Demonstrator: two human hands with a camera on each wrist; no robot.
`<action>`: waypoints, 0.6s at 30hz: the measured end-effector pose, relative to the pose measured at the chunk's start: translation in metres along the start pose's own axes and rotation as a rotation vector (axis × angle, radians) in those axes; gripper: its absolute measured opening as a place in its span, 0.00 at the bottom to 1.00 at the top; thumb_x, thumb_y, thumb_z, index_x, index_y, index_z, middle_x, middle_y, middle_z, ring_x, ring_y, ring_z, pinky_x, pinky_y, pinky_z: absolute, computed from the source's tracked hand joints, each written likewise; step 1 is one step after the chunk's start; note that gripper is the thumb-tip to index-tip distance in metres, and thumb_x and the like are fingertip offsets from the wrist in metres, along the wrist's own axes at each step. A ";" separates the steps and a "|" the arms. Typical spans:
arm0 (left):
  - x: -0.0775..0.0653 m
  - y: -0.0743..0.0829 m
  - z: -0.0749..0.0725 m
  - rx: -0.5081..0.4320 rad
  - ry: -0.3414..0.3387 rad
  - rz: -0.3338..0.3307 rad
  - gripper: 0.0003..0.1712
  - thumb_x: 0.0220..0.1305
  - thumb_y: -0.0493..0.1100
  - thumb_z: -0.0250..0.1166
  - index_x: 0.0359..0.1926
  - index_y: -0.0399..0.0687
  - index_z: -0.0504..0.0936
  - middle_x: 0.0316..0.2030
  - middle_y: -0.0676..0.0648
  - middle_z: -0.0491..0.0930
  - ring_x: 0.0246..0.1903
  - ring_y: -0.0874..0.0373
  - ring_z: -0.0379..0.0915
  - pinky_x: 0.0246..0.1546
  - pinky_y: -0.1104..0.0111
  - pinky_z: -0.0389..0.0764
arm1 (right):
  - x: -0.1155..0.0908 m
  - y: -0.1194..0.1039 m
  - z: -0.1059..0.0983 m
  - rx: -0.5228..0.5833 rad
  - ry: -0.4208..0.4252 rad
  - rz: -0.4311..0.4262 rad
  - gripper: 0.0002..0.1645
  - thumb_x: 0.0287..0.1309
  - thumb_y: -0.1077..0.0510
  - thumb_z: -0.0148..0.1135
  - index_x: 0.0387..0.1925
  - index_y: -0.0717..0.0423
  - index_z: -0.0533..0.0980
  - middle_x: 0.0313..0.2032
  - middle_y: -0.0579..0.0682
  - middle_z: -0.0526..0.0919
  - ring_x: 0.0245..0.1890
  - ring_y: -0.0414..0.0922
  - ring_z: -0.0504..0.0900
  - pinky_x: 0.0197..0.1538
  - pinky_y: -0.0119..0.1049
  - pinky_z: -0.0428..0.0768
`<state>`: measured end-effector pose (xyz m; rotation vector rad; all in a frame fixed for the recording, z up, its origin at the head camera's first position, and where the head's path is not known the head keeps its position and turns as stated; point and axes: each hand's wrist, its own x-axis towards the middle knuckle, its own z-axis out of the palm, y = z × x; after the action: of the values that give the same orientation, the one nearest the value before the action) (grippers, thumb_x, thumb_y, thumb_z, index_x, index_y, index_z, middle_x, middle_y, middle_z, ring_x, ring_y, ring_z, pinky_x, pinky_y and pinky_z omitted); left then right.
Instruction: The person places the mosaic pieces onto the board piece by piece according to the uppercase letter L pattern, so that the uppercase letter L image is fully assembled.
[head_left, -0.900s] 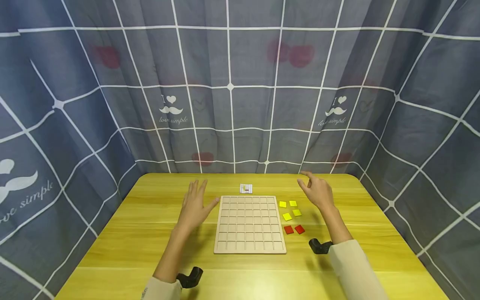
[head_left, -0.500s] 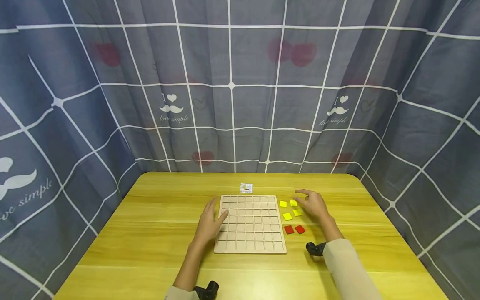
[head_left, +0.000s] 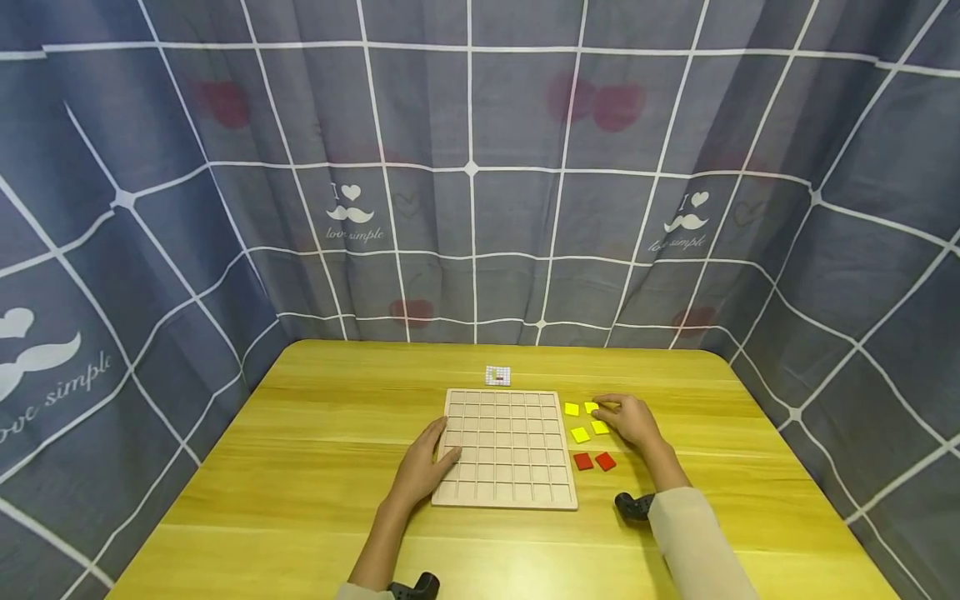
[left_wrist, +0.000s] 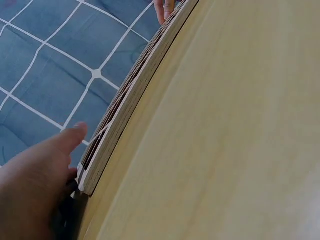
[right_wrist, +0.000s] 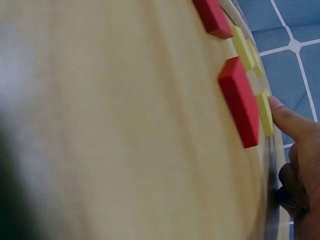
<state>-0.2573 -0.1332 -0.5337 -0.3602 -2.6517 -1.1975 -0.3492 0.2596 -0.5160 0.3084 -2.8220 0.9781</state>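
Observation:
A pale wooden grid board (head_left: 504,450) lies flat on the table, its squares bare. My left hand (head_left: 422,473) rests along its left edge, the fingers at the side and the thumb reaching over the rim. The left wrist view shows that thumb (left_wrist: 67,140) raised near the board's corner. Beyond the board's right side, my right hand (head_left: 632,419) reaches over the yellow tiles. Its index finger and thumb are at the far right yellow tile (head_left: 590,407), which still lies on the table. In the right wrist view the thumb (right_wrist: 282,112) appears beside a yellow tile (right_wrist: 265,114).
Other yellow tiles (head_left: 581,435) and two red tiles (head_left: 583,462) lie right of the board. A small printed grid card (head_left: 498,376) is behind it. A dark checked curtain (head_left: 510,217) surrounds the wooden table (head_left: 300,450). Each wrist carries a black device.
My left hand has come right and nearer, from beside the board to its left edge. The right hand has lowered from beyond the tiles to the far right yellow one.

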 end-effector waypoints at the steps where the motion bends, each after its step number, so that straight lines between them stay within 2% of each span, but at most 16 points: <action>1: 0.000 0.000 0.000 0.012 -0.002 0.002 0.37 0.63 0.52 0.59 0.66 0.38 0.61 0.65 0.37 0.60 0.64 0.40 0.54 0.61 0.48 0.59 | 0.000 0.001 0.001 -0.005 0.005 -0.004 0.20 0.55 0.50 0.65 0.47 0.56 0.80 0.46 0.61 0.80 0.47 0.62 0.76 0.50 0.58 0.73; 6: 0.000 -0.002 0.002 0.063 0.000 0.016 0.35 0.63 0.53 0.58 0.65 0.38 0.63 0.65 0.39 0.60 0.63 0.40 0.55 0.60 0.47 0.60 | -0.001 0.002 0.004 -0.026 0.051 -0.008 0.21 0.55 0.48 0.63 0.46 0.56 0.80 0.42 0.61 0.82 0.41 0.60 0.79 0.45 0.55 0.75; 8: -0.001 -0.003 0.003 0.081 0.001 0.023 0.35 0.63 0.54 0.58 0.65 0.38 0.64 0.65 0.39 0.60 0.63 0.40 0.56 0.60 0.47 0.61 | -0.002 0.000 0.005 -0.014 0.078 0.004 0.21 0.55 0.47 0.64 0.45 0.56 0.81 0.32 0.60 0.83 0.31 0.56 0.80 0.37 0.50 0.78; 10: -0.001 -0.003 0.004 0.094 0.002 0.029 0.35 0.63 0.54 0.58 0.64 0.39 0.65 0.65 0.40 0.60 0.63 0.40 0.56 0.59 0.46 0.61 | -0.003 -0.007 0.006 0.006 0.108 0.006 0.21 0.55 0.46 0.64 0.45 0.55 0.81 0.18 0.54 0.78 0.18 0.48 0.73 0.25 0.41 0.75; 12: -0.002 -0.003 0.004 0.107 0.003 0.032 0.34 0.63 0.54 0.58 0.64 0.40 0.65 0.65 0.40 0.60 0.63 0.40 0.56 0.59 0.46 0.62 | -0.004 -0.018 0.007 0.042 0.139 -0.005 0.21 0.54 0.46 0.64 0.45 0.55 0.80 0.09 0.46 0.66 0.11 0.41 0.60 0.17 0.32 0.64; 14: -0.003 -0.002 0.004 0.121 0.006 0.032 0.34 0.63 0.54 0.59 0.64 0.40 0.66 0.65 0.41 0.60 0.62 0.40 0.57 0.59 0.45 0.62 | -0.003 -0.032 0.009 0.083 0.159 -0.023 0.21 0.55 0.47 0.64 0.46 0.55 0.80 0.07 0.43 0.56 0.10 0.38 0.50 0.14 0.28 0.54; 18: -0.003 -0.002 0.005 0.158 0.011 0.037 0.33 0.63 0.54 0.59 0.63 0.40 0.67 0.65 0.41 0.60 0.63 0.41 0.57 0.58 0.46 0.63 | 0.002 -0.065 0.015 0.119 0.189 -0.090 0.19 0.55 0.47 0.64 0.45 0.52 0.80 0.09 0.40 0.50 0.10 0.37 0.46 0.13 0.26 0.48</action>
<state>-0.2550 -0.1314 -0.5389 -0.3721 -2.6947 -0.9688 -0.3367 0.1996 -0.4887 0.3343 -2.5641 1.0952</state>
